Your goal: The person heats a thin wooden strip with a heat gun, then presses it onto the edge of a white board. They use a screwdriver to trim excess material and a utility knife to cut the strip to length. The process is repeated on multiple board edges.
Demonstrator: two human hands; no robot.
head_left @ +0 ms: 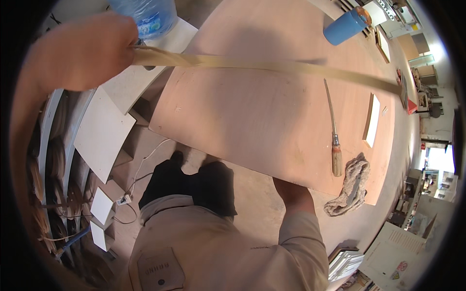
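Observation:
My left hand [92, 51], at the upper left, is closed in a fist around one end of a long, flat tan strip [233, 64]. From the fist the strip stretches rightward above a large wooden board [233, 121], towards the board's far right. Under the board's near edge goes my right hand [290, 188]; only the wrist part shows, and its fingers are hidden. On the board, right of the middle, lies a screwdriver [336, 155] with a worn wooden-coloured handle. Beside it are a crumpled grey-brown rag [353, 186] and a small white-faced block [372, 120].
A blue cylinder [344, 28] lies at the board's far right. Behind my left hand stands a clear blue plastic bottle [153, 19]. White panels [106, 131] and a power cord with a socket [125, 199] are at left. Stacked white pieces [345, 264] sit lower right.

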